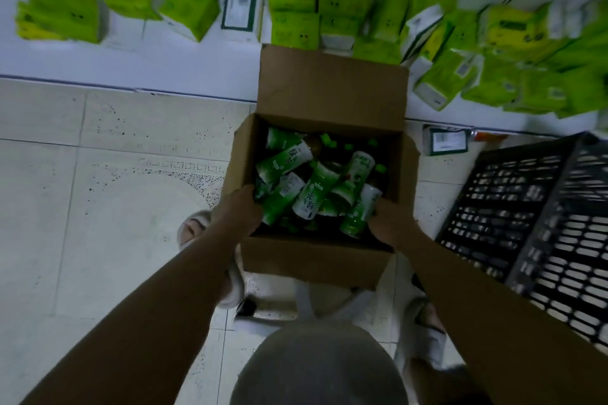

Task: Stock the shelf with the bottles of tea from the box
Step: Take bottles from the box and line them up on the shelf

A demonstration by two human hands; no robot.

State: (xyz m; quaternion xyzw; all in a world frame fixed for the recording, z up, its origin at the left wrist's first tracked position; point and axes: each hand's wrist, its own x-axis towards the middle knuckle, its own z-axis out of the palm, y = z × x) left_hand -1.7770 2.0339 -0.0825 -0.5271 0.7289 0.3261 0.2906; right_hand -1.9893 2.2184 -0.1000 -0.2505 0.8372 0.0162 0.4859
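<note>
An open cardboard box stands on the floor in front of a low white shelf. Inside lie several green-and-white labelled tea bottles in a loose heap, some with green caps pointing up. My left hand reaches into the box's near left corner, fingers curled around a bottle. At the near right, my right hand is closed on another bottle.
Green tissue packs crowd the shelf, piled thickest at the right. A black plastic crate stands right of the box. A small white pack lies on the floor by it. My feet in slippers are below the box.
</note>
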